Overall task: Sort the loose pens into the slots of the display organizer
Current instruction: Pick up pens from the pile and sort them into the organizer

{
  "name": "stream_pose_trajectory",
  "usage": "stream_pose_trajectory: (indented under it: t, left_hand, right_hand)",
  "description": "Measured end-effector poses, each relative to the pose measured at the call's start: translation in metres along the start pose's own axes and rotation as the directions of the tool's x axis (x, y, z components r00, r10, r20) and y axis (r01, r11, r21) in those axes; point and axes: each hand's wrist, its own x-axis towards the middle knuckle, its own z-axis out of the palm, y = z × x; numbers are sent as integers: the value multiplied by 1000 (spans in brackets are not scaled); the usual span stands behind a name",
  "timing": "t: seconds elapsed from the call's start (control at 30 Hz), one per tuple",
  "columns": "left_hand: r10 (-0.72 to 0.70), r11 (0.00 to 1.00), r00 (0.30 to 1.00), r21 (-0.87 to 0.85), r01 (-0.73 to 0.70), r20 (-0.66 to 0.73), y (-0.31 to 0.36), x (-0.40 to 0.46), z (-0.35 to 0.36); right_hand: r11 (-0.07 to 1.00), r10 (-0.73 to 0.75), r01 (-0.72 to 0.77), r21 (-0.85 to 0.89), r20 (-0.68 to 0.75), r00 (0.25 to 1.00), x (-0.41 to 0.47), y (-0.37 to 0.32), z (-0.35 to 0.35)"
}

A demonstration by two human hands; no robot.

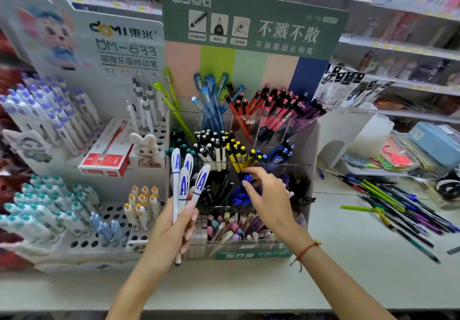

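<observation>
We see a clear tiered display organizer (312,145) standing on a white desk (348,257), beneath a green header card (254,18). Its slots hold pens grouped by colour: blue pens (211,95) and red pens (271,110) in the rear tier, black-and-white pens (211,145) and yellow pens (237,154) in the middle tier, and dark blue pens (240,195) in the tier below.

The left hand (171,230) is raised just in front of the organizer's left side. Its fingers (189,210) are clamped on a bundle of white pens (185,180) with blue "A" markings, held upright and fanned at the top.

The right hand (271,200) reaches into the organizer over the dark blue pens. Its fingers (251,170) are apart and loosely extended. We cannot tell whether they touch any pen. A red cord bracelet (305,251) sits on that wrist.

The loose pens (398,200) lie in a mixed pile on the desk, well to the right of the organizer, with green, blue, purple and black barrels visible.

To the left of the organizer stands a white perforated rack (109,215) holding capped white pens, with a red box (107,153) lying on it.
</observation>
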Motion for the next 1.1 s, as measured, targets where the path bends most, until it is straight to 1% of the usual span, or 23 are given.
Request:
stream_pose_trajectory:
  t: [0.03,0.07,0.1,0.17,0.2,0.3,0.33,0.37,0.4,0.43,0.47,0.5,0.53,0.57,0.63,0.67,0.77,0.83,0.9,0.97,1.0,1.1]
  left_hand:
    - [-11,1000,1000,6,11,-1,0,-2,-1]
    - [-22,1000,1000,17,22,-1,0,-4,-1]
    - [-33,999,999,25,33,2,0,-6,-1]
    - [-51,999,999,15,51,12,0,-8,1]
    - [-58,998,998,2,58,19,1,-8,3]
    - [-78,997,995,-2,78,65,3,-9,10]
    - [-81,997,993,-3,82,90,3,-8,13]
    - [-87,996,989,-2,87,116,3,-8,16]
    - [-94,996,984,7,94,149,4,-8,20]
    - [-104,995,977,26,101,188,5,-8,22]
    - [-115,993,964,53,106,238,5,-8,25]
    - [-132,990,946,85,111,296,6,-9,27]
    - [-150,986,922,119,114,358,6,-9,29]
    - [-172,981,896,157,117,410,5,-9,31]
    - [-220,964,857,241,116,467,4,-9,37]
    - [-240,955,847,272,118,475,3,-8,40]
    - [-302,934,818,325,149,490,0,-5,47]
    - [-326,919,796,368,142,510,-1,-5,48]
    - [-340,908,768,401,120,542,-4,-6,49]
    - [-351,901,750,420,109,560,-5,-5,51]
    - [-359,899,749,421,118,557,-5,-5,52]
    - [-367,908,751,388,160,549,-2,-4,58]
  right_hand:
    - [1000,17,-16,16,-42,999,-1,0,3]
    - [1000,3,-5,-17,-72,997,-2,1,5]
    - [995,-30,22,-94,-86,996,-2,1,6]
    - [965,-111,88,-248,-79,991,-4,3,9]
    - [948,-142,114,-298,-73,987,-5,5,9]
    - [914,-215,178,-365,-64,974,-10,6,6]
    - [924,-217,183,-335,-67,974,-13,3,3]
    - [954,-189,162,-251,-86,978,-16,-3,-2]
    - [990,-120,112,-89,-96,988,-19,-12,-10]
    - [990,-31,41,137,-74,997,-22,-19,-19]
    - [928,55,-47,371,-10,998,-25,-26,-27]
    - [831,117,-144,538,84,990,-26,-30,-35]
    - [765,137,-208,609,162,977,-27,-31,-42]
    - [746,110,-222,628,212,971,-27,-31,-46]
    - [784,31,-183,593,256,966,-32,-31,-51]
    - [801,23,-184,569,278,960,-36,-31,-51]
    - [800,102,-242,548,274,956,-48,-25,-45]
    - [797,169,-288,531,262,950,-57,-17,-41]
    - [758,237,-369,538,300,924,-62,-11,-42]
    - [751,218,-371,546,325,920,-66,-8,-45]
    - [760,205,-347,549,304,930,-67,-8,-48]
    - [681,235,-345,646,253,939,-71,-9,-54]
